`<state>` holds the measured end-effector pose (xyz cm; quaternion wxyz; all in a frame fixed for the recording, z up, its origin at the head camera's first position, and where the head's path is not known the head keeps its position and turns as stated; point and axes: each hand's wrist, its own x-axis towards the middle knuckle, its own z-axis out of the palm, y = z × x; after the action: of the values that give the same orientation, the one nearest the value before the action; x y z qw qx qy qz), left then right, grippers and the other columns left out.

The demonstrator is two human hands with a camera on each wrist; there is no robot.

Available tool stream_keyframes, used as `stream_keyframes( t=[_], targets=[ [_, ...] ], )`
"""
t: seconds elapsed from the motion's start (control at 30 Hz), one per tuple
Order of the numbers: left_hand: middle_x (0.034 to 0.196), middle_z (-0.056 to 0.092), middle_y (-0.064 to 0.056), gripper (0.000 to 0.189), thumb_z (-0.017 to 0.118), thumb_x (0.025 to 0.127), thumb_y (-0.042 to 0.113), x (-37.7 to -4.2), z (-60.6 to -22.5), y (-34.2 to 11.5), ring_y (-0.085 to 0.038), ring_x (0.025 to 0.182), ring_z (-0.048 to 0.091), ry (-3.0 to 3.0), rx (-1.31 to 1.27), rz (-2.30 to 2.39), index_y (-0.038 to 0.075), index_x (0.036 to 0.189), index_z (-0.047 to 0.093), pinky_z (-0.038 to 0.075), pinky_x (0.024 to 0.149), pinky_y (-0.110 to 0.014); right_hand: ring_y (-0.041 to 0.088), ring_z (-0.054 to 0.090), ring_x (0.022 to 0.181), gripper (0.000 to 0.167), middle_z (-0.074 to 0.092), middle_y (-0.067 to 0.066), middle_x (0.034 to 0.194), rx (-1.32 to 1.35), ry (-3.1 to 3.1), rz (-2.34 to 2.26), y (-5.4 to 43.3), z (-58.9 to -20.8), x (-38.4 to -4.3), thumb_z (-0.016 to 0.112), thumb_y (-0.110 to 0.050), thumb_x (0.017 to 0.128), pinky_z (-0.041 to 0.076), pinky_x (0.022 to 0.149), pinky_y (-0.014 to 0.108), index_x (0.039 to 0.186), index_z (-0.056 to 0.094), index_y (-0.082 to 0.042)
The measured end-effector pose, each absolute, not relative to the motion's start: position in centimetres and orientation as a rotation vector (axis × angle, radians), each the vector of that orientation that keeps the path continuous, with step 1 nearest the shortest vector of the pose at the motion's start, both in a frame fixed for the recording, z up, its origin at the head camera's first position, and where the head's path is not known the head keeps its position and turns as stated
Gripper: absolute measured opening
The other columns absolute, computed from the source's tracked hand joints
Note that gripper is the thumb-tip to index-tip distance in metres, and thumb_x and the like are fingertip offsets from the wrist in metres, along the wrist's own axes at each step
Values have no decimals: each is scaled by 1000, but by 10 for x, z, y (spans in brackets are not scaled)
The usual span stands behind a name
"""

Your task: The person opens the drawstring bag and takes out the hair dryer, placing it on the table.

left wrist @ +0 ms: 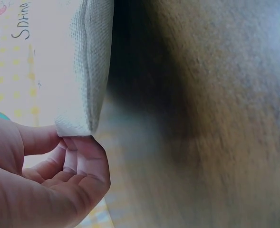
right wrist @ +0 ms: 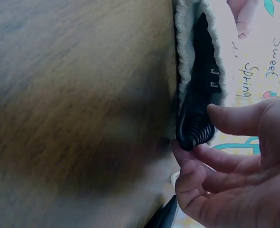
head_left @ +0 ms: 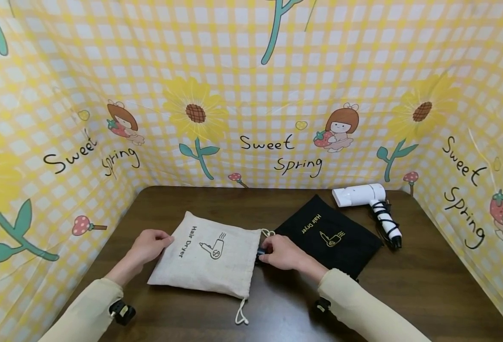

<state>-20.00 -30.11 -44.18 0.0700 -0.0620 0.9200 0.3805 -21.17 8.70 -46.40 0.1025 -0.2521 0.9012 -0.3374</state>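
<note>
A beige drawstring bag (head_left: 217,256) printed "Hair Dryer" lies flat on the table, its mouth toward the right. My left hand (head_left: 150,244) pinches the bag's closed end at the left; the left wrist view shows thumb and fingers on the cloth edge (left wrist: 85,121). At the mouth, my right hand (head_left: 283,251) holds a black object with a ribbed end (right wrist: 197,130) between thumb and fingers. Part of that object is inside the bag, so its whole shape is hidden. Two small pale rectangular marks show on its side.
Right of the beige bag lies a black drawstring bag (head_left: 326,237) with a gold dryer print, partly behind my right hand. A white hair dryer (head_left: 360,194), black cord wound round its handle, lies at the back right. Patterned cloth (head_left: 251,95) surrounds the brown table (head_left: 183,318).
</note>
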Motion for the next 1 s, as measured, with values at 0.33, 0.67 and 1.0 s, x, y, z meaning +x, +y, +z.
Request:
stream_keyframes(
  t=[0.33, 0.67, 1.0],
  targets=[
    [97, 66, -10, 27, 61, 107, 20, -200, -441, -303, -25, 86, 57, 2769, -186, 1157, -4, 106, 73, 46, 70, -35, 13, 58, 73, 14, 66, -2, 84, -655, 2552, -1066, 96, -459, -214, 74, -13, 93, 46, 70, 30, 104, 69, -4],
    [99, 67, -12, 27, 61, 107, 21, -198, -443, -304, -26, 88, 58, 2775, -198, 1155, -4, 106, 73, 45, 70, -35, 14, 51, 69, 29, 58, 1, 83, -693, 2426, -1106, 98, -460, -217, 65, -21, 103, 42, 67, 30, 117, 73, 3],
    [101, 68, -13, 27, 61, 107, 21, -199, -442, -306, -27, 90, 58, 2777, -193, 1145, -3, 106, 73, 45, 71, -36, 12, 45, 64, 33, 48, -4, 73, -756, 2312, -1171, 99, -463, -220, 56, -29, 109, 39, 63, 29, 101, 69, 1]
  ],
)
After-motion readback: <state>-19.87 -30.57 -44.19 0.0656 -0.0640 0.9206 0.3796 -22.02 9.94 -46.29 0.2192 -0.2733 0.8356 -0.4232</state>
